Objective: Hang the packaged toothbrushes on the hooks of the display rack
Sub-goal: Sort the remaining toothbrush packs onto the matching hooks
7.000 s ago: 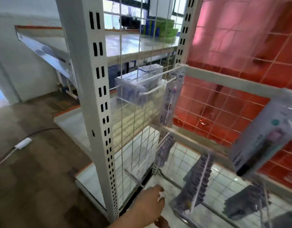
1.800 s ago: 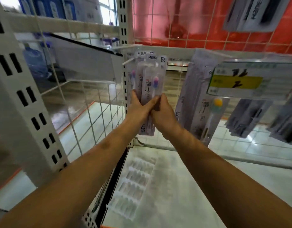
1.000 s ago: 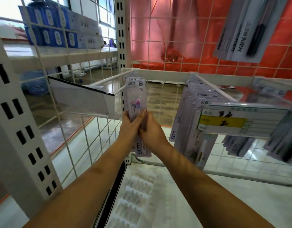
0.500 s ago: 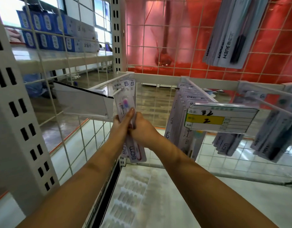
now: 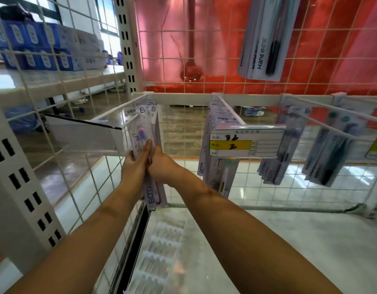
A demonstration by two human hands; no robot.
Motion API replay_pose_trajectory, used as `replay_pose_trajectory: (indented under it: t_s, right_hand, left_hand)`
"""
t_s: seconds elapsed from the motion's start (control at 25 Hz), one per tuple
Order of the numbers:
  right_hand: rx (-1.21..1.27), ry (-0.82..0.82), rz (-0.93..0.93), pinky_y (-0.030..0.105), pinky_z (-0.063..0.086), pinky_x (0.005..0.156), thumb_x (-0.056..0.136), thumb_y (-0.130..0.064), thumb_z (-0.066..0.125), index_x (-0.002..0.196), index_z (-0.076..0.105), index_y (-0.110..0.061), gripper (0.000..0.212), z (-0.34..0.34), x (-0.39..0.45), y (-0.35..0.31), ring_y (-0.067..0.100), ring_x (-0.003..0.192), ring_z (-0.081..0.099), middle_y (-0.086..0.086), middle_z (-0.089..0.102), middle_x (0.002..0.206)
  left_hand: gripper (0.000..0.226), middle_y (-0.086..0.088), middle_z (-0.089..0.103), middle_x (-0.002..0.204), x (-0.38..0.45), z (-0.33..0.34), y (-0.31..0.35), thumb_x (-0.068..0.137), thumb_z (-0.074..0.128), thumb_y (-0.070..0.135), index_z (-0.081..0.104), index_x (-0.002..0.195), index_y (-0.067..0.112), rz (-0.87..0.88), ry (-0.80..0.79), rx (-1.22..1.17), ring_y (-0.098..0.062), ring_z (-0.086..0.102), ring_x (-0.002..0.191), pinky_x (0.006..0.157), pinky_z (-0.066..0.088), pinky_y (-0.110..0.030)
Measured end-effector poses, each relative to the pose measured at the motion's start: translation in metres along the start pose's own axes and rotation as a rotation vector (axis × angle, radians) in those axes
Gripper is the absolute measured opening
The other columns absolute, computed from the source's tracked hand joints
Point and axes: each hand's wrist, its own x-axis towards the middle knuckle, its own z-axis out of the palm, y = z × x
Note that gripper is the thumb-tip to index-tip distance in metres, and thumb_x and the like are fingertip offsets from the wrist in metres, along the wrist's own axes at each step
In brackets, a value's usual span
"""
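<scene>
Flat, clear-plastic toothbrush packs (image 5: 145, 132) with white card headers hang in a small bunch on the leftmost white wire hook (image 5: 119, 111) of the display rack (image 5: 179, 98). Both hands meet at the bunch's middle: the left hand (image 5: 133, 168) lies along its left face, fingers nearly straight and thumb curled at the edge; the right hand (image 5: 162, 164) clasps the right side, fingers hidden behind. A fuller row of packs (image 5: 217, 145) hangs on the neighbouring hook behind a glossy price tag (image 5: 247, 143). Red sheeting (image 5: 215, 39) backs the wire grid.
</scene>
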Motion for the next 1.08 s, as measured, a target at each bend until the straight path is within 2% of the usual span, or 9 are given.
replay_pose_trajectory:
  t_s: [0.16,0.32,0.44,0.52,0.64,0.72,0.8,0.96,1.08]
  right_hand:
    - [0.037,0.001,0.079,0.043,0.039,0.103,0.099,-0.018,0.04,0.137,0.027,0.0,0.044,0.001,0.008,-0.001,0.038,0.123,0.046,0.026,0.045,0.134]
    - [0.164,0.022,0.11,0.042,0.039,0.099,0.102,-0.027,0.031,0.136,0.031,-0.005,0.04,0.007,0.017,0.0,0.036,0.122,0.047,0.023,0.046,0.133]
    - [0.138,0.039,0.018,0.04,0.042,0.1,0.099,-0.027,0.041,0.134,0.032,-0.006,0.042,0.012,0.017,0.008,0.033,0.117,0.052,0.02,0.052,0.128]
    - [0.08,0.081,-0.002,0.038,0.044,0.098,0.094,-0.027,0.052,0.132,0.034,-0.006,0.047,0.011,0.012,0.018,0.033,0.114,0.055,0.018,0.055,0.125]
    - [0.048,0.105,0.041,0.032,0.045,0.086,0.089,-0.027,0.061,0.135,0.034,-0.006,0.057,0.01,0.002,0.042,0.031,0.113,0.056,0.016,0.055,0.127]
    - [-0.112,0.051,0.084,0.034,0.042,0.091,0.09,-0.025,0.058,0.137,0.032,-0.006,0.057,0.009,-0.005,0.064,0.032,0.118,0.051,0.017,0.049,0.131]
    - [-0.247,-0.004,0.12,0.036,0.04,0.098,0.093,-0.024,0.054,0.138,0.033,-0.009,0.052,0.008,-0.014,0.084,0.031,0.123,0.046,0.016,0.043,0.137]
    - [-0.251,-0.033,0.152,0.035,0.041,0.098,0.095,-0.017,0.046,0.133,0.039,-0.012,0.039,0.004,-0.041,0.089,0.029,0.121,0.048,0.013,0.043,0.135]
    - [-0.26,-0.01,0.183,0.034,0.041,0.096,0.095,-0.014,0.039,0.128,0.043,-0.007,0.034,-0.003,-0.07,0.073,0.029,0.118,0.049,0.013,0.049,0.13]
  left_hand:
    - [0.038,0.002,0.066,0.085,0.003,0.0,0.004,0.084,0.059,0.05,0.057,0.107,0.02,0.01,0.01,0.027,-0.012,0.064,0.077,0.064,0.049,-0.025]
    - [0.039,-0.004,0.066,0.09,0.011,-0.003,0.005,0.082,0.061,0.052,0.058,0.106,0.022,0.007,0.025,0.098,-0.02,0.064,0.083,0.08,0.052,-0.034]
    - [0.042,-0.007,0.066,0.1,0.016,-0.007,-0.001,0.083,0.06,0.053,0.057,0.11,0.022,0.012,0.02,0.133,-0.024,0.064,0.09,0.083,0.052,-0.037]
    - [0.056,-0.008,0.065,0.113,0.015,-0.01,-0.014,0.081,0.057,0.058,0.054,0.124,0.021,0.008,0.012,0.22,-0.025,0.062,0.1,0.089,0.05,-0.039]
    - [0.072,-0.016,0.041,0.144,0.004,-0.018,-0.048,0.089,0.046,0.058,0.029,0.145,0.016,-0.097,0.055,0.641,-0.034,0.038,0.131,0.109,0.031,-0.047]
    - [0.064,-0.017,0.036,0.145,-0.008,-0.021,-0.071,0.093,0.044,0.047,0.027,0.145,0.014,-0.195,-0.066,0.935,-0.034,0.035,0.132,0.109,0.031,-0.043]
    - [0.051,-0.012,0.048,0.135,-0.019,-0.02,-0.086,0.093,0.049,0.038,0.039,0.138,0.016,-0.172,-0.25,1.103,-0.028,0.049,0.119,0.099,0.042,-0.037]
    - [0.041,0.001,0.056,0.131,-0.038,-0.005,-0.072,0.092,0.052,0.036,0.05,0.131,0.023,0.061,-0.438,1.252,-0.015,0.054,0.118,0.097,0.043,-0.025]
    - [0.035,0.004,0.056,0.13,-0.065,0.009,-0.039,0.094,0.044,0.034,0.05,0.128,0.027,0.115,-0.511,1.294,-0.013,0.051,0.119,0.099,0.043,-0.028]
